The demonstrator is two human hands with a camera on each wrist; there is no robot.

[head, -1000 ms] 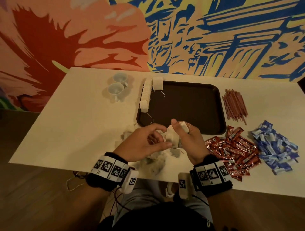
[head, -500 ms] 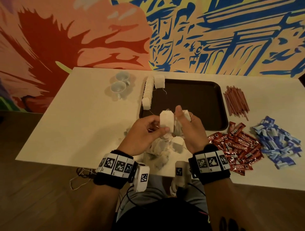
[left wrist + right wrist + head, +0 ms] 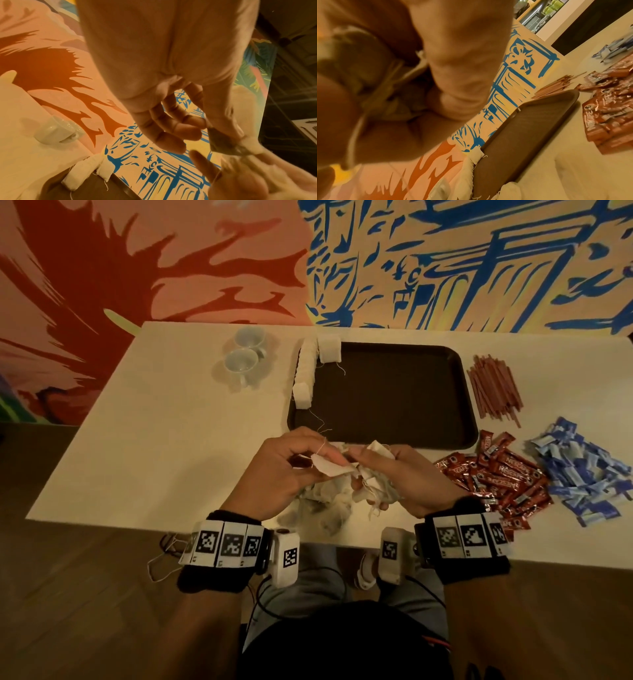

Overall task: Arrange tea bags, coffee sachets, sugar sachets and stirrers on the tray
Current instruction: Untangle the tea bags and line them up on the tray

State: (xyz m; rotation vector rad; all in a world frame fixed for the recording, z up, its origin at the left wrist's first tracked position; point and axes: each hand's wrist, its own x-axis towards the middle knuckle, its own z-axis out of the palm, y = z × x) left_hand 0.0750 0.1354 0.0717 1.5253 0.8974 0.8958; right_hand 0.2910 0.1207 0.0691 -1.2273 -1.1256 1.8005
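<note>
Your left hand pinches one tea bag between thumb and forefinger, the other fingers loosely curled below it. Your right hand has its fingers curled round a bunch of tea bags with strings trailing. Both hover over the loose tea bag pile on the table, just before the near edge of the tray, where a row of tea bags lines the left rim
</note>
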